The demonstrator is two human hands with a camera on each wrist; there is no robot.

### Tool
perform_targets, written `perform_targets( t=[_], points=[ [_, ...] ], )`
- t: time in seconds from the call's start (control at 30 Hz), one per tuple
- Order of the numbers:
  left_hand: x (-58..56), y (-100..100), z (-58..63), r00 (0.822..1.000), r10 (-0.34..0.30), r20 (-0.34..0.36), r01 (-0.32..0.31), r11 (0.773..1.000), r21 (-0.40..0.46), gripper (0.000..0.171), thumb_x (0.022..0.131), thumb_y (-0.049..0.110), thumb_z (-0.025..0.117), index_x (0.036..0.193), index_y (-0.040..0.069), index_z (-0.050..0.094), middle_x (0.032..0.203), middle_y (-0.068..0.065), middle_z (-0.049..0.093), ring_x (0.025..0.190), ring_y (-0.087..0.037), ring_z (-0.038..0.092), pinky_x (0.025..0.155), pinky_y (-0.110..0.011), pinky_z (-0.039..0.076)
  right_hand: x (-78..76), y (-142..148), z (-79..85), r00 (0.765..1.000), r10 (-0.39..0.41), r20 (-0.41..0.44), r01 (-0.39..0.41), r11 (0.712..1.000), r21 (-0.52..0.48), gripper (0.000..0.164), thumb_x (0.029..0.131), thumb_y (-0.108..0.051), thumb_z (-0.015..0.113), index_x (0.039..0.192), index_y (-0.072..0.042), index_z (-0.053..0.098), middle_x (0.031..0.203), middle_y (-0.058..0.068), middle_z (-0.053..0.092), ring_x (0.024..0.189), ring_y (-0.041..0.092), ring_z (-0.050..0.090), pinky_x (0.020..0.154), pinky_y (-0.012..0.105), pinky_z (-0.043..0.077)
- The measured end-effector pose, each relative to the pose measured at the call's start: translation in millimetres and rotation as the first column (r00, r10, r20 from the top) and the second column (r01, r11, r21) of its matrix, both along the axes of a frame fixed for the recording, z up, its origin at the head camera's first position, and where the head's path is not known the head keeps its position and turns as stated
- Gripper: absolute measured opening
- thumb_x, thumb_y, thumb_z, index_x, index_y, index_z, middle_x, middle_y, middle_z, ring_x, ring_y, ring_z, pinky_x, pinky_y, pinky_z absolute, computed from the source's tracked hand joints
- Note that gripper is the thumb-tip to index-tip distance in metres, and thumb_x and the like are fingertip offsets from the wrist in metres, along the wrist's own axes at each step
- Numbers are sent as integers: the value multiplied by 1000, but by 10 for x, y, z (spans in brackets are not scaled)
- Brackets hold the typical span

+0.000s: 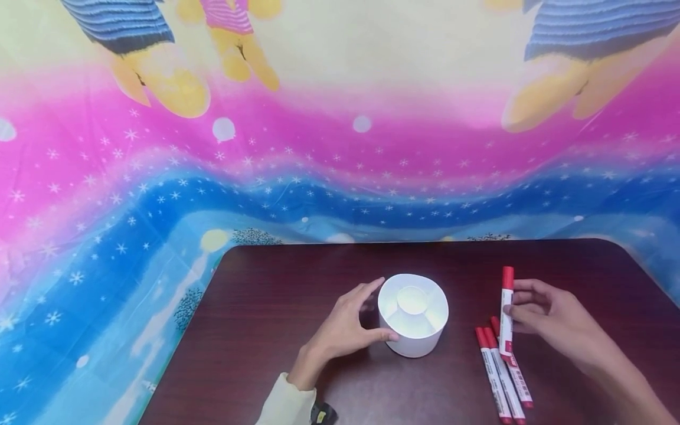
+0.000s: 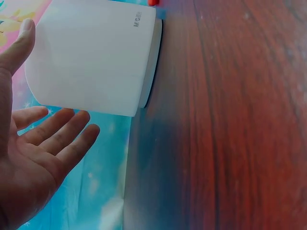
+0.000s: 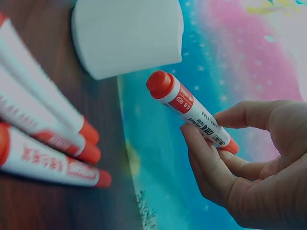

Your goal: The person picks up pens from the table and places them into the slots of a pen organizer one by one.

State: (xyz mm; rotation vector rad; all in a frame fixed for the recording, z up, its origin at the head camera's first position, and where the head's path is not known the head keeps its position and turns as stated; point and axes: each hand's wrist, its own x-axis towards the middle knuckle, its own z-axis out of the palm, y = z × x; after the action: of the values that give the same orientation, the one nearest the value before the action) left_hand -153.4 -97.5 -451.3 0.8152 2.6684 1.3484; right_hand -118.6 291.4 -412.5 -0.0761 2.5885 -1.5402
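Observation:
Between the thumb and fingers of my right hand (image 1: 555,313), a red-capped whiteboard marker (image 1: 507,313) is pinched, almost upright above the table. Its red end plug and printed label show in the right wrist view, where the marker (image 3: 196,112) slants. My left hand (image 1: 353,321) is spread beside a round white pen holder (image 1: 414,345), thumb and fingertips right at its rim. Inside the holder, dividers surround a round middle compartment. In the left wrist view the fingers (image 2: 67,139) are loosely extended alongside the holder's wall (image 2: 91,57).
Three more red-capped markers (image 1: 496,378) lie close together on the dark wooden table (image 1: 297,271), below my right hand. A colourful printed cloth (image 1: 319,147) hangs behind the table's far edge and along its left side.

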Motion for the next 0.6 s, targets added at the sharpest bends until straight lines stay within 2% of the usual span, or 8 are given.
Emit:
perform_targets(
  t=[0.1, 0.2, 0.37, 0.6],
  points=[
    [-5, 1, -9, 1000, 6, -2, -6, 1000, 1, 104, 78, 45, 97, 165, 24, 43, 146, -1, 63, 118, -19, 74, 105, -32, 61, -27, -71, 25, 999, 7, -37, -8, 999, -37, 60, 103, -5, 71, 150, 15, 39, 117, 14, 67, 93, 4, 75, 79, 34, 68],
    [-12, 9, -24, 1000, 1, -9, -1, 1000, 0, 104, 78, 44, 97, 164, 21, 44, 144, -1, 64, 117, -18, 74, 104, -31, 61, -51, -134, 53, 997, 8, -72, -14, 997, -79, 58, 102, -3, 71, 148, 14, 40, 114, 3, 67, 94, 4, 75, 78, 33, 68],
    [-12, 25, -25, 1000, -4, -19, 4, 1000, -3, 104, 78, 44, 98, 164, 19, 45, 144, 0, 64, 119, -16, 72, 104, -30, 60, -88, -239, 122, 997, 10, -70, -19, 990, -141, 59, 102, -2, 70, 149, 12, 37, 113, -9, 66, 95, 4, 76, 79, 33, 68],
    [-6, 38, -32, 999, 7, -52, -9, 1000, -20, 103, 78, 47, 97, 163, 21, 46, 141, 0, 65, 120, -14, 68, 102, -29, 61, -161, -369, 201, 997, -6, -73, -14, 966, -258, 53, 102, 1, 69, 144, 10, 38, 110, -9, 69, 94, 5, 77, 78, 30, 68]
  ],
)
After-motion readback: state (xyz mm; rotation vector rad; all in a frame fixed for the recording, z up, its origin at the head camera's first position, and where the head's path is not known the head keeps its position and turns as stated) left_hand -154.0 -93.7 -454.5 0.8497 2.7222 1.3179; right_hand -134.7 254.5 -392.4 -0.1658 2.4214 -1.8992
